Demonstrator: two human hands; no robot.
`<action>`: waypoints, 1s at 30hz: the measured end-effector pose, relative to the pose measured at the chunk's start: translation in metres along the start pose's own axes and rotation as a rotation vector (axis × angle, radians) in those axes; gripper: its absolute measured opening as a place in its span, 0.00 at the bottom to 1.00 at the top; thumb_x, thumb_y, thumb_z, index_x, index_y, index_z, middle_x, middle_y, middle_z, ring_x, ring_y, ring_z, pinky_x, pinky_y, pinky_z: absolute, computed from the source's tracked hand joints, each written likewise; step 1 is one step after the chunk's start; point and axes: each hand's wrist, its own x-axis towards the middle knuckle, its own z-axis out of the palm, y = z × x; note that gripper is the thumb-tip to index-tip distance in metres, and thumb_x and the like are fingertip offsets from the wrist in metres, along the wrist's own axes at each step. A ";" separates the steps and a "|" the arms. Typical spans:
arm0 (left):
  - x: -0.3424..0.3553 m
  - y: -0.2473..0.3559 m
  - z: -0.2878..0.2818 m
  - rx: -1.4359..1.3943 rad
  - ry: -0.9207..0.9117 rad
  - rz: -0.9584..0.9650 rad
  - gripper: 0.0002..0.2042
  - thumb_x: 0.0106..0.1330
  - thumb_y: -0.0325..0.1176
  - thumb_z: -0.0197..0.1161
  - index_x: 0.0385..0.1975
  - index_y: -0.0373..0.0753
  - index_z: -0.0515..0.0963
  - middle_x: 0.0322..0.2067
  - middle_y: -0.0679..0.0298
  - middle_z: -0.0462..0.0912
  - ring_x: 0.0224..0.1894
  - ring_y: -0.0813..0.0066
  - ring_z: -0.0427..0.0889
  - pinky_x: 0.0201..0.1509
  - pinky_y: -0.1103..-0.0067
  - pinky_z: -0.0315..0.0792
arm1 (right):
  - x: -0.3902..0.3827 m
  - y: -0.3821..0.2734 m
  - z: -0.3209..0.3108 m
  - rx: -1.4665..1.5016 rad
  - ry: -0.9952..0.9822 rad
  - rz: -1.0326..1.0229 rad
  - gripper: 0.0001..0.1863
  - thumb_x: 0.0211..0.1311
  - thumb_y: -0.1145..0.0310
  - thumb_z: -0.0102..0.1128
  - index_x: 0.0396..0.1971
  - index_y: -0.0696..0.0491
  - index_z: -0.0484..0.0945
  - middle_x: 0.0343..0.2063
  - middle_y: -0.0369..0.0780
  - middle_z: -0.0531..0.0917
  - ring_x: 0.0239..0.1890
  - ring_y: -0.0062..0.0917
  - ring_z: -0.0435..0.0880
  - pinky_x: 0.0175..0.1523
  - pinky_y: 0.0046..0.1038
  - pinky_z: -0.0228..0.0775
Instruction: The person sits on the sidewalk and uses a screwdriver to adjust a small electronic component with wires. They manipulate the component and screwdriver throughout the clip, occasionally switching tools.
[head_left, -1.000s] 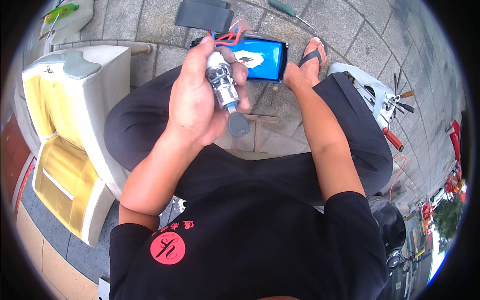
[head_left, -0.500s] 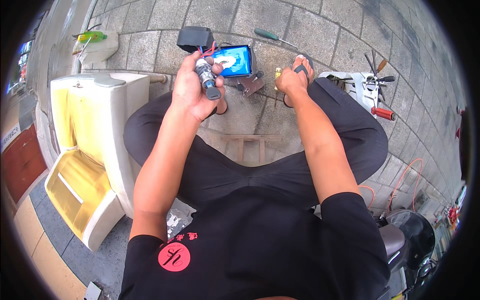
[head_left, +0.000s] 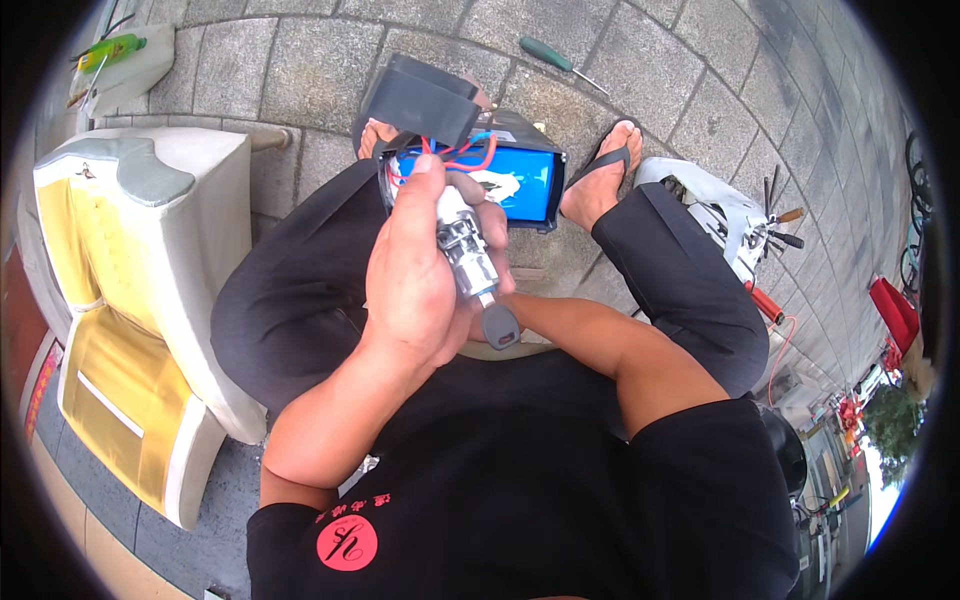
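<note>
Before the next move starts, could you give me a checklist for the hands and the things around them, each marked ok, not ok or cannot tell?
1. Silver metal lock cylinder held: ok; the left hand's fingers wrap it.
2. Dark grey key in the cylinder's near end: ok.
3. Right hand's grip: cannot tell; the left hand blocks the view, and only the right forearm shows clearly.
4. Red wire connected at both ends: cannot tell; its ends are hidden.
5. Green-handled screwdriver clear of the sandalled right foot: ok; it lies apart on grey stone paving.
</note>
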 end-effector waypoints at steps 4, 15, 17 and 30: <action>0.016 0.017 -0.003 0.116 -0.012 -0.060 0.20 0.78 0.56 0.50 0.39 0.44 0.73 0.24 0.62 0.80 0.18 0.70 0.78 0.21 0.76 0.70 | -0.047 -0.066 0.037 0.180 -0.216 0.162 0.29 0.71 0.48 0.57 0.64 0.50 0.78 0.56 0.46 0.83 0.56 0.33 0.83 0.55 0.48 0.77; 0.025 0.019 -0.003 -0.097 -0.115 -0.047 0.16 0.78 0.49 0.49 0.38 0.43 0.73 0.25 0.62 0.80 0.21 0.69 0.75 0.24 0.74 0.70 | -0.087 -0.057 0.015 -0.163 0.733 0.149 0.27 0.68 0.53 0.56 0.58 0.56 0.81 0.55 0.47 0.86 0.53 0.41 0.88 0.60 0.44 0.79; 0.024 0.026 -0.003 -0.102 -0.115 -0.069 0.16 0.78 0.50 0.47 0.38 0.44 0.72 0.27 0.65 0.78 0.22 0.71 0.73 0.21 0.76 0.63 | -0.121 -0.042 -0.025 -0.433 1.175 0.190 0.26 0.65 0.55 0.58 0.55 0.58 0.83 0.55 0.52 0.85 0.56 0.44 0.87 0.60 0.41 0.79; 0.020 0.026 -0.003 -0.142 -0.077 -0.132 0.17 0.78 0.54 0.49 0.39 0.47 0.72 0.28 0.66 0.79 0.22 0.70 0.75 0.22 0.75 0.65 | -0.155 0.009 -0.152 0.213 1.482 0.190 0.27 0.70 0.53 0.61 0.58 0.59 0.78 0.58 0.55 0.82 0.61 0.47 0.82 0.65 0.45 0.74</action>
